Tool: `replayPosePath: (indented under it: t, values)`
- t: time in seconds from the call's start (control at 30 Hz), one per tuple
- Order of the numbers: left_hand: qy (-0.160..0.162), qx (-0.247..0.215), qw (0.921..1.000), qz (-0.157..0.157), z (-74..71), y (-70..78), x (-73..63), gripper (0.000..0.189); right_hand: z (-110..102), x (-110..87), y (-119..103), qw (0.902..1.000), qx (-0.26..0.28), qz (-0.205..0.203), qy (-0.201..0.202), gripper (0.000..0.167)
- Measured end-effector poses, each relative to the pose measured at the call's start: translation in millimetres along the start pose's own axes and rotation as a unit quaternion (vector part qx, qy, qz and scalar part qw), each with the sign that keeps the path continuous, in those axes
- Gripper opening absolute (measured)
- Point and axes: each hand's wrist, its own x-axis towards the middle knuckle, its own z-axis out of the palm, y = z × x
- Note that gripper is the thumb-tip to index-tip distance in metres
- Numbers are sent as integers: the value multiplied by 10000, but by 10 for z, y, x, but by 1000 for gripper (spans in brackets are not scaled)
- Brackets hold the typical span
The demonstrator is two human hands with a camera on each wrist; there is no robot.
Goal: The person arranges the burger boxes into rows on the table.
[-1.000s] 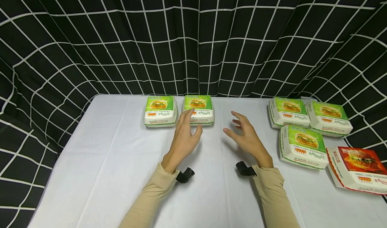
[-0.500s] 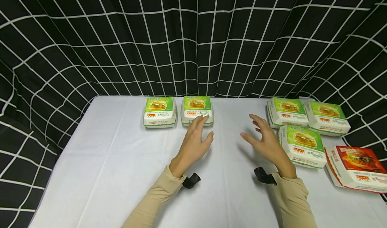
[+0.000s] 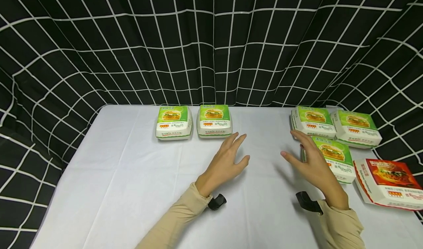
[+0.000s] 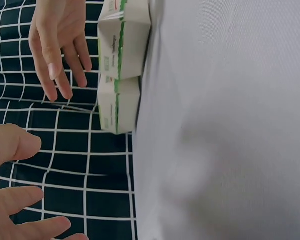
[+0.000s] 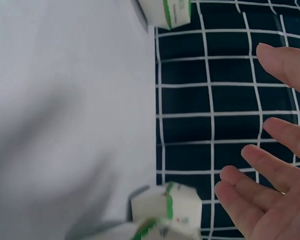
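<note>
My left hand (image 3: pixel 224 164) hovers over the white tablecloth with its fingers loosely spread, holding nothing. Just beyond its fingertips stands a green-and-white burger box (image 3: pixel 214 122), with a matching burger box (image 3: pixel 173 123) to its left. My right hand (image 3: pixel 312 161) is also spread and holds nothing. In the head view it overlaps the left part of a green burger box (image 3: pixel 337 157); in the right wrist view its fingers (image 5: pixel 277 165) are apart from the boxes. Behind that box are two more green burger boxes, one at left (image 3: pixel 314 121) and one at right (image 3: pixel 357 128).
A red-and-white burger box (image 3: pixel 388 183) lies at the right side of the table (image 3: pixel 132 190). A black curtain with a white grid (image 3: pixel 211 50) hangs behind and around the table. Each wrist wears a small black camera mount.
Both hands have moved right and a little nearer the body, the right one to the group of boxes. The left hand has left the area over the middle box. The boxes stay put.
</note>
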Motion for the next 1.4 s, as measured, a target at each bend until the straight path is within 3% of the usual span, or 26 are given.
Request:
replayPosePath:
  t: [0.5,0.73,1.0,1.4]
  values:
    - [-579,35,9980,232,205,92,111,65,-301,-169,170,9996,-44,174,227,70]
    - [-841,100,9959,302,325,174,181,64,-456,-224,274,9972,-156,688,259,74]
    - [-1071,175,9935,340,464,237,219,64,-626,-332,559,9941,-130,945,520,61]
    - [-1225,219,9913,429,686,315,292,62,-745,-443,820,9818,-116,1893,121,73]
